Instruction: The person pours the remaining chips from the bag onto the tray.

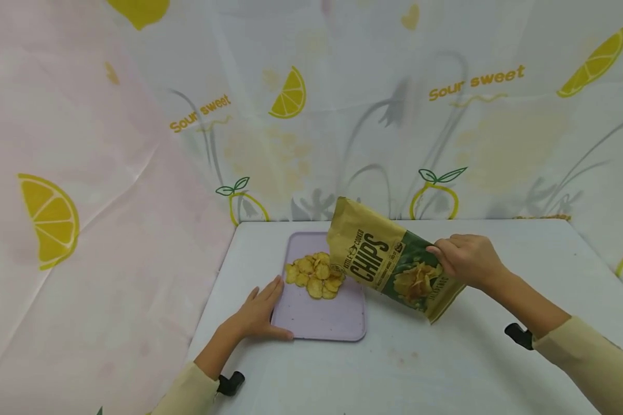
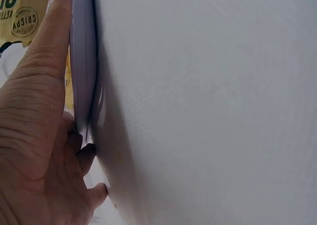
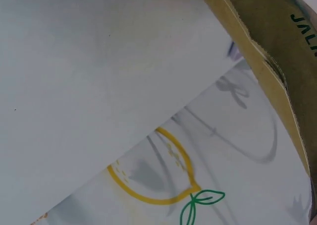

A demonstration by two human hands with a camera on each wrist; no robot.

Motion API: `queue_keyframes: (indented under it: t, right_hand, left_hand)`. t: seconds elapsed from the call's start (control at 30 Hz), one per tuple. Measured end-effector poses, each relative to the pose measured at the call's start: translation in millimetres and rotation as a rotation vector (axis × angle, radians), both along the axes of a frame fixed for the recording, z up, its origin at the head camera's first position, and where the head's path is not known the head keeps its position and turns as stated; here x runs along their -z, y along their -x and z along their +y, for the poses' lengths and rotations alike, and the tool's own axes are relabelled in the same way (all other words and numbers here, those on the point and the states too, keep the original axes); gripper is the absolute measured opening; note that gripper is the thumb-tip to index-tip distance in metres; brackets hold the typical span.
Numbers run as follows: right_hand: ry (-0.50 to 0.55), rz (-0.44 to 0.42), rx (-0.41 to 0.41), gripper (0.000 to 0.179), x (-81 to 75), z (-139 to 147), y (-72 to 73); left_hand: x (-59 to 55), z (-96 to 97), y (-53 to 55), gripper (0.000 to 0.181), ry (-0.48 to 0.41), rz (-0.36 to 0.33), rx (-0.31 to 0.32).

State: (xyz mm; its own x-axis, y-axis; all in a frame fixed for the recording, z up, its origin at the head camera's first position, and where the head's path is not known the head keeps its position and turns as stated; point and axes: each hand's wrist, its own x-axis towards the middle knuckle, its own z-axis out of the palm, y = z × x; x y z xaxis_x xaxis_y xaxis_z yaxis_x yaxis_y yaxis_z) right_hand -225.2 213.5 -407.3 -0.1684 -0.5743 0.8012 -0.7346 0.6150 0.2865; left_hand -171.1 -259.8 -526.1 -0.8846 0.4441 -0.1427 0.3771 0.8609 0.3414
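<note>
Gold bag [image 1: 366, 248] gripped by right fingers [image 1: 450, 252]; left fingers [image 1: 270, 293] spread against round-cornered lilac tray [image 1: 319, 318]; wavy chips [image 1: 315, 287].

A white table [image 1: 420, 357] stands against a creased pale sheet [image 1: 342, 34] that rises like a wall behind its far edge, printed with yellow lemon slices [image 1: 289, 97], grey plant shapes [image 1: 394, 106] and orange "Sour sweet" lettering [image 1: 477, 83]. Beyond the table's left edge the covering turns pinkish, with a large lemon slice [image 1: 52, 222] on it. Soft, fairly even light falls over everything.
</note>
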Motion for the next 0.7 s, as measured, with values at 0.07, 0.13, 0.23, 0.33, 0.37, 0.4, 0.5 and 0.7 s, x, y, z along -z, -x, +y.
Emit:
queue_keyframes:
  t: [0.07,0.13,0.23,0.33,0.37,0.4,0.5,0.7]
  right_hand:
    - [-0.005,0.017,-0.012,0.055,-0.8,-3,-1.3]
    - [-0.013,0.020,-0.025,0.055,-1.6,-7,-3.3]
    - [-0.020,0.024,-0.036,0.054,-2.4,-11,-5.3]
    - [-0.008,0.027,-0.035,0.054,-4.6,-12,-5.8]
    - [-0.004,0.033,-0.034,0.054,-5.4,-12,-5.3]
    - [0.000,0.031,-0.037,0.054,-6.3,-12,-4.8]
    - [-0.010,0.038,-0.034,0.055,-8.8,-12,-3.0]
    - [-0.006,0.037,-0.028,0.055,-10.7,-11,-1.0]
  left_hand:
    - [1.5,-1.2,-0.2,0.135,0.001,0.001,-0.004]
    - [2.4,-2.2,-0.7,0.135,0.008,0.005,-0.006]
    - [3.0,-2.9,-1.2,0.135,0.011,0.015,-0.005]
    - [2.9,-2.4,-1.1,0.134,0.019,0.019,0.001]
    - [2.6,-2.0,-0.8,0.134,0.019,0.021,0.001]
    - [2.2,-1.6,-0.7,0.134,0.025,0.024,0.002]
    - [0.3,-0.4,-0.3,0.134,0.030,0.035,-0.004]
    - [-1.7,0.2,-1.3,0.134,0.028,0.038,-0.011]
